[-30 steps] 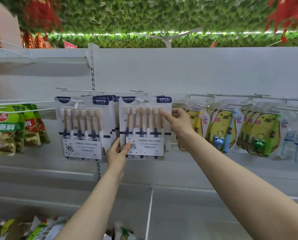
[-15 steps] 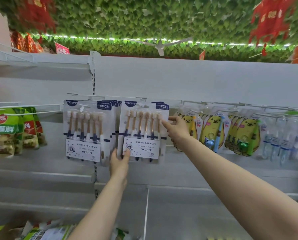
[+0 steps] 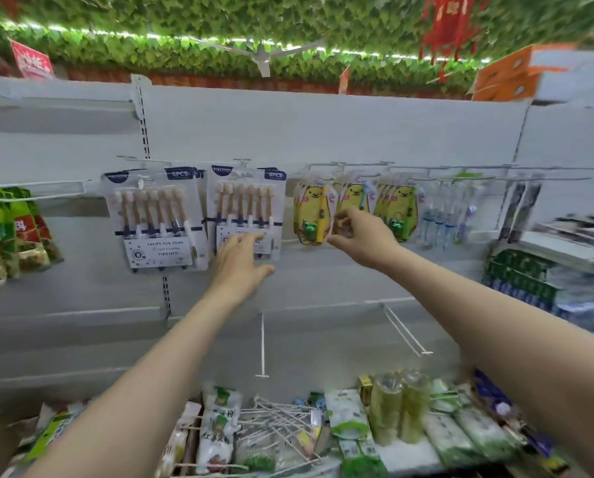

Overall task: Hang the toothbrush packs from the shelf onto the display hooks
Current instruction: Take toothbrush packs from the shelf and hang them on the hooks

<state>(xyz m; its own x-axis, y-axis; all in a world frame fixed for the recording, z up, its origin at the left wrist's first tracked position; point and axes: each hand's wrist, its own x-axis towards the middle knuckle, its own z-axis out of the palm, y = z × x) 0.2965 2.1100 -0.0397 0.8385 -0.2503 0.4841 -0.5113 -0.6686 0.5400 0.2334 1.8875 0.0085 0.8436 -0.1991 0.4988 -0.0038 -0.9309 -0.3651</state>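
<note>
**Item:** toothbrush pack [image 3: 245, 208]. It hangs from a display hook [image 3: 242, 163] on the white back panel [image 3: 323, 132], to the right of the panel's slotted upright [image 3: 145, 132]. Neighbouring toothbrush packs [image 3: 154, 219], several deep, hang just beside it toward the panel's left edge.

**Build:** clear glossy blister over stiff card. Six slim tan-handled brushes sit side by side, with a dark band across them and a white label at the foot. Flat and light, so it will probably swing when touched.

**Left hand** [image 3: 240, 260]: fingers straight and spread, tips on the pack's lower label, gripping nothing.

**Right hand** [image 3: 361, 236]: fingers loosely curled in front of the yellow bear packs [image 3: 311, 212]. Blur hides whether it pinches one.

**Step in hand, as judged:** settling the hung pack. Press lightly and flat at the foot so it hangs square and clear of its neighbour. Check that the hang-hole sits fully over the wire before letting go.

**Other stock:** the shelf [image 3: 409, 455] along the bottom edge holds soft bagged goods and a heap of loose white wire hooks [image 3: 278, 419]. No further toothbrush packs can be made out there. A bare wire peg [image 3: 262, 343] juts from the lower panel.
</note>
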